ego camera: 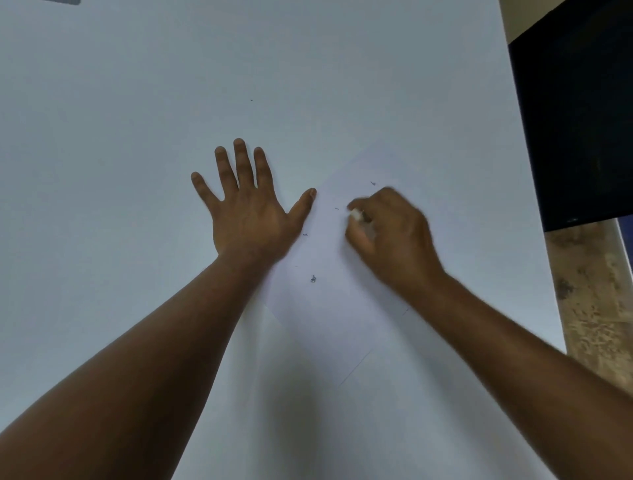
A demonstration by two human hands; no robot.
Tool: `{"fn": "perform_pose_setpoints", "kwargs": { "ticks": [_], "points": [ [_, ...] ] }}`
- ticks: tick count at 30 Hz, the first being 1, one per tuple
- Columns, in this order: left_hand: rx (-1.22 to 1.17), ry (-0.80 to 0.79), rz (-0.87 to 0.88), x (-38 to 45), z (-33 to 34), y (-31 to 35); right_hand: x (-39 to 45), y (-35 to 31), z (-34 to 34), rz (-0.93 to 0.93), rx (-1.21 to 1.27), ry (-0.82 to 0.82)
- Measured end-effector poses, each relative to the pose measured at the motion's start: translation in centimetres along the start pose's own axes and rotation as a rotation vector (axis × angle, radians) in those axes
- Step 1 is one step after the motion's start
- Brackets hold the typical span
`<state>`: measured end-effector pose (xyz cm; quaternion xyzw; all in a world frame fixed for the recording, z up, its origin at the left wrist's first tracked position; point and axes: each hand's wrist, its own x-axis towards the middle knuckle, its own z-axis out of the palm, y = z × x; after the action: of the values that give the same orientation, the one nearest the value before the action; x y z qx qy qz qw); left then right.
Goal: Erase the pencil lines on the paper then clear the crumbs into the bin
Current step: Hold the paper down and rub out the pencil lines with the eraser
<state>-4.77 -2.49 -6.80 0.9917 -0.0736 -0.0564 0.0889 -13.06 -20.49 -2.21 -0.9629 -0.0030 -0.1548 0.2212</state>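
A white sheet of paper (pixel 329 308) lies slanted on the white table (pixel 137 102). My left hand (pixel 246 209) rests flat with fingers spread, its thumb and palm edge on the paper's left edge. My right hand (pixel 390 233) is curled over the paper and pinches a small white eraser (pixel 356 214), whose tip meets the sheet. The right hand is blurred. Several dark eraser crumbs lie on the paper, the largest crumb (pixel 313 279) near the middle, others by the thumb and above the right hand. No pencil lines can be made out.
A black bin-like box (pixel 582 120) stands past the table's right edge. Brownish mottled floor (pixel 589 308) shows below it. A dark object (pixel 63 1) peeks in at the top left corner. One tiny speck (pixel 251 100) lies on the far table.
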Motion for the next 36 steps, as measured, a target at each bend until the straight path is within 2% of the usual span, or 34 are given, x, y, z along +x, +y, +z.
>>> {"fn": "perform_pose_setpoints", "kwargs": {
  "ticks": [2,5,11,15,17,21,23,26,30,33,36],
  "points": [
    [-0.011,0.002,-0.017,-0.3,0.0,-0.5,-2.6,-2.8,1.0,-0.068,0.061,-0.083],
    [0.003,-0.004,0.005,-0.4,0.0,-0.5,-4.5,-3.6,2.5,-0.114,-0.001,-0.188],
    [0.017,-0.011,0.031,-0.3,0.0,-0.6,-2.4,2.6,-0.3,-0.026,-0.200,-0.100],
    [0.016,-0.006,0.029,-0.4,0.0,-0.5,-1.3,6.2,-3.1,0.188,-0.225,-0.031],
    [0.018,-0.007,0.026,-0.4,0.0,-0.5,-2.2,5.2,-3.1,0.147,-0.125,-0.043],
    [0.002,0.001,0.021,-0.3,0.0,-0.4,-6.7,-1.1,-1.2,0.010,0.060,-0.182],
    [-0.004,0.006,0.027,-0.4,0.0,-0.4,-8.2,-2.6,-0.2,-0.040,0.063,-0.249],
    [-0.006,0.014,0.048,-0.5,0.1,-0.5,-6.9,-0.6,-0.4,-0.063,-0.061,-0.184],
    [-0.029,0.032,0.044,-0.5,0.0,-0.4,-5.1,3.9,-3.3,0.151,-0.136,-0.114],
    [-0.045,0.032,0.034,-0.5,-0.1,-0.5,-5.0,5.1,-5.4,0.294,-0.034,-0.096],
    [-0.051,0.036,0.031,-0.5,-0.2,-0.5,-4.9,3.6,-6.0,0.365,0.075,-0.046]
  ]
}}
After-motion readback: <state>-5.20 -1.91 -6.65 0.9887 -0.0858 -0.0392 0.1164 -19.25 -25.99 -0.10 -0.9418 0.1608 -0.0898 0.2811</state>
